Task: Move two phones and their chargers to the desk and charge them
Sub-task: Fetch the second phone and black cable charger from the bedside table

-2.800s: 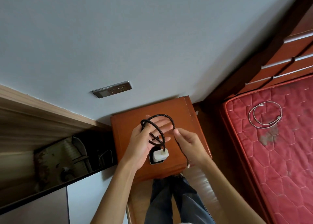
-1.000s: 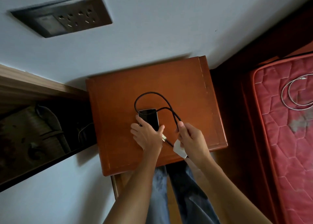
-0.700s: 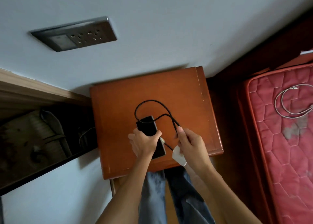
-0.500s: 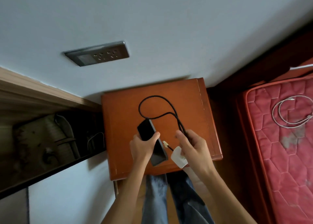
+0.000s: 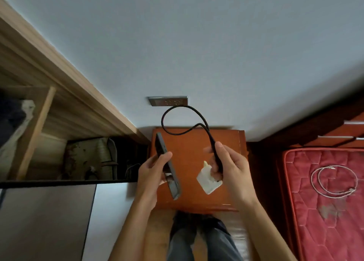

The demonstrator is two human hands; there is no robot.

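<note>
- Risk of a dropped phone (image 5: 167,166): held edge-on and tilted above the nightstand's (image 5: 197,142) left half, with only a thumb and curled fingers on its narrow sides.
- Risk of a snag: black cable (image 5: 211,140) arching in a loose loop up past the nightstand's back edge, close to the wall socket (image 5: 167,101) above it. Likely to swing or catch on a corner once carried off.
- Risk of the white charger plug (image 5: 208,181) slipping free: tucked low in the palm under the doubled cable, above the nightstand's right half, with most of its body hanging out below the fingers.
- Risk of a job half done: white cable (image 5: 311,179) lying coiled and untouched on the red mattress (image 5: 325,221), well to the right of the nightstand. No second phone and no desk in view.
- Left hand (image 5: 151,174): closed around the phone, thumb across the near edge, fingers wrapped behind.
- Right hand (image 5: 226,166): curled shut, thumb and forefinger pinching the doubled black cable, remaining fingers gathering in the plug.
</note>
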